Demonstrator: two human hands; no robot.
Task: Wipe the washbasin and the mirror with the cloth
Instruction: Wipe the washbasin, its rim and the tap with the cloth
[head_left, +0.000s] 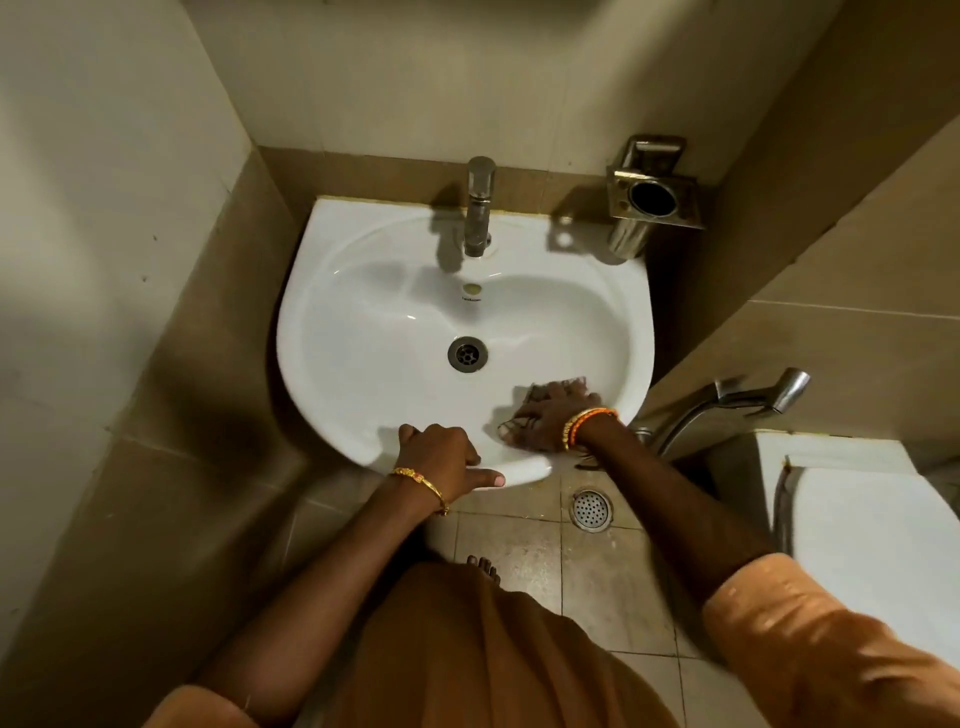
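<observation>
A white washbasin (363, 291) is fixed to the tiled back wall, with a metal tap (479, 205) at its back and a drain (467, 354) in the bowl. My right hand (558, 413) lies flat on a brownish checked cloth (566, 385), pressing it against the bowl's front right slope. My left hand (441, 457) grips the basin's front rim, fingers curled over the edge and thumb along it. The cloth is mostly hidden under my right hand. The mirror is out of view.
A metal holder (652, 195) is mounted on the wall right of the tap. A spray hose (748, 400) hangs beside the basin, above a white toilet (862, 525) at the right. A floor drain (591, 510) sits under the basin. Walls close in left and right.
</observation>
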